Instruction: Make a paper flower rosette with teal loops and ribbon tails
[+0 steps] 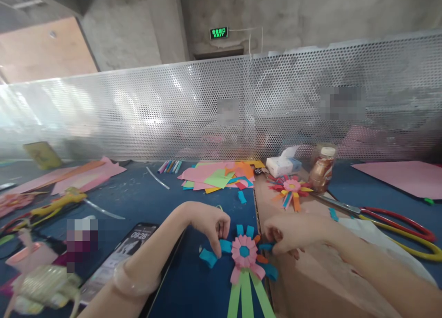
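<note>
A paper flower (238, 256) with a pink pleated ring, a blue centre and green paper tails lies on the table in front of me. Blue paper strips (245, 230) stick out around its ring, with orange pieces at the right. My left hand (209, 223) is closed, its fingertips at the blue strip on the flower's left side. A loose-looking curled blue strip (208, 258) lies just below those fingertips. On the opposite side, my right hand (288, 232) pinches the end of another blue strip; its curled fingers partly hide that end.
Coloured paper sheets (217, 175), markers (170, 166), a tissue box (283, 165), a bottle (322, 168) and a second paper flower (292, 186) stand or lie farther back. Large scissors (397, 223) are at the right. A phone (119, 262) and a yellow glue gun (57, 203) lie at the left.
</note>
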`<action>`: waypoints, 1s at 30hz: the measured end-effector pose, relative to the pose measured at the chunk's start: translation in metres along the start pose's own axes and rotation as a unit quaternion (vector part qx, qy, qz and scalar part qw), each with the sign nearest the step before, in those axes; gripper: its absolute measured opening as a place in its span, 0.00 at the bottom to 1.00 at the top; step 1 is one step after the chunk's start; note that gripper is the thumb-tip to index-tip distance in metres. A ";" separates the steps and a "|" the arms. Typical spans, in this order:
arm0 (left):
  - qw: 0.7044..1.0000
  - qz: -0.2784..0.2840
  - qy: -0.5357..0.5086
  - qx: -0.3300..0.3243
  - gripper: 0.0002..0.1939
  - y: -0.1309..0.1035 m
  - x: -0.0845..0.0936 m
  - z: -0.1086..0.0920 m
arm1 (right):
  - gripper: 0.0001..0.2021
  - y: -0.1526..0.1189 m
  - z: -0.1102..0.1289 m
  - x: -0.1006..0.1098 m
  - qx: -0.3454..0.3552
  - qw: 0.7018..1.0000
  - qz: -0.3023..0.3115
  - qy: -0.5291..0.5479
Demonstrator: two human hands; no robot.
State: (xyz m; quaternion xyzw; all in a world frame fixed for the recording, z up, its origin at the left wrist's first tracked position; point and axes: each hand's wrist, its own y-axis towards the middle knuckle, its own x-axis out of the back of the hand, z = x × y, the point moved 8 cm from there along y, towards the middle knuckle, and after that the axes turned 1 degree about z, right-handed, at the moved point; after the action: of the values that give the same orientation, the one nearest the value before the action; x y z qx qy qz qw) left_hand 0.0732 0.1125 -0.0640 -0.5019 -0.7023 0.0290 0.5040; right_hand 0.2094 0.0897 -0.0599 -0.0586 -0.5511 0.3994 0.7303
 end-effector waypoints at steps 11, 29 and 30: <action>1.000 -0.017 0.018 -0.004 0.22 0.003 0.001 0.002 | 0.08 -0.010 0.015 0.009 0.045 0.998 -0.039 -0.034; 1.000 -0.023 0.004 0.002 0.21 0.000 0.003 0.001 | 0.16 0.001 0.007 0.002 0.058 0.994 0.016 0.089; 1.000 -0.023 0.004 0.002 0.21 -0.001 0.003 0.001 | 0.15 0.001 0.007 0.003 0.055 0.995 0.010 0.083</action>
State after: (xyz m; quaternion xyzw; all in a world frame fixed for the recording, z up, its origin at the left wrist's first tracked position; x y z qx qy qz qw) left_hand 0.0722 0.1145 -0.0619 -0.4843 -0.7116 0.0166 0.5088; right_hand 0.2033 0.0902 -0.0560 -0.0572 -0.4651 0.4299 0.7718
